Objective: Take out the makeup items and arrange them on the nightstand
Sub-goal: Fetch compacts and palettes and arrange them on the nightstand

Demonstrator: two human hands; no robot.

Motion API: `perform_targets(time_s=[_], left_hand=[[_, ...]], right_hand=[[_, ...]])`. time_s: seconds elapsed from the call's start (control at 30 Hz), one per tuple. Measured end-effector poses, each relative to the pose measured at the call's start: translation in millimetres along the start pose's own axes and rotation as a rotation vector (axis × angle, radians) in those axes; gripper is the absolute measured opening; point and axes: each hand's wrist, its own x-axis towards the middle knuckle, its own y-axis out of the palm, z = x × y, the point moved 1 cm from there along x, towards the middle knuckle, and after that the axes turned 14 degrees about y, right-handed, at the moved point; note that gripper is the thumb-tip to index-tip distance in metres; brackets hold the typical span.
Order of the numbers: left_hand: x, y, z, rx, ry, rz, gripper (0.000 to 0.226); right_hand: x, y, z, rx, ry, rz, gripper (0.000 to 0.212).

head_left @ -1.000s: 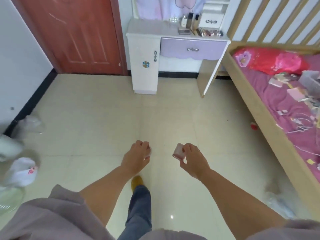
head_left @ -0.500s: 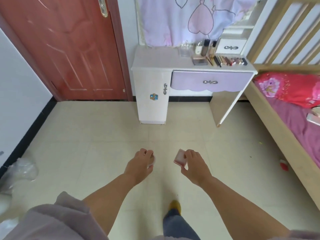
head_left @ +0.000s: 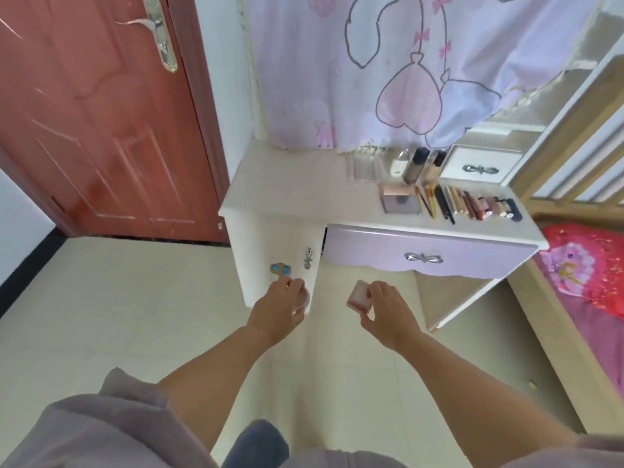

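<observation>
Closer now, the nightstand (head_left: 304, 201) fills the head view. Right hand (head_left: 388, 312) pinches a pink square compact (head_left: 359, 297) by its edges; left hand (head_left: 278, 309) curls around a small round case (head_left: 303, 300), carried low for placing. Lipsticks (head_left: 472, 206) already line the tabletop's right front edge.

White wooden nightstand (head_left: 290, 194): row of slim makeup sticks (head_left: 472, 206) along the front-right edge; flat square compact (head_left: 400, 202) at its left; tall bottles (head_left: 417, 165) behind.

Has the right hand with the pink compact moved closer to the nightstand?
Yes. The right hand carrying the pink compact has come forward, now just short of the nightstand.
</observation>
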Motion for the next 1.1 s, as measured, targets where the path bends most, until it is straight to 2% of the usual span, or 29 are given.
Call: perform_targets(time_s=[0.17,0.37,0.57,0.67,0.8,0.9,1.03,1.1], left_hand=[[107.1,6.8,53.8,-0.002,0.017,0.057,0.044],[254.0,1.8,109.6,-0.031,0.083,0.088,0.044],[371.4,6.6,114.6,-0.059,0.206,0.217,0.043],[414.9,19.6,109.3,-0.085,0.215,0.275,0.044],[444.9,39.6,107.4,-0.049,0.19,0.297,0.045],[447.6,51.1,108.5,0.032,0.228,0.236,0.046],[434.6,60.3,119.5,-0.054,0.213,0.196,0.063],[421.2,63.6,127.8,-0.018,0.199,0.165,0.067]], right_hand=[[111.3,3.5,2.7,-0.012,0.009,0.024,0.039],[242.5,1.4,4.1,0.068,0.147,0.023,0.037],[339.6,-23.1,-5.6,0.062,0.284,0.001,0.041],[378.5,-25.5,-17.1,-0.03,0.256,0.041,0.043],[410.0,-16.8,-27.0,-0.205,0.161,0.136,0.046],[414.5,-12.2,-30.6,-0.254,0.1,0.155,0.046],[413.9,-10.4,-37.2,-0.209,0.064,0.11,0.045],[414.1,-9.4,-37.9,-0.165,0.053,0.038,0.045]])
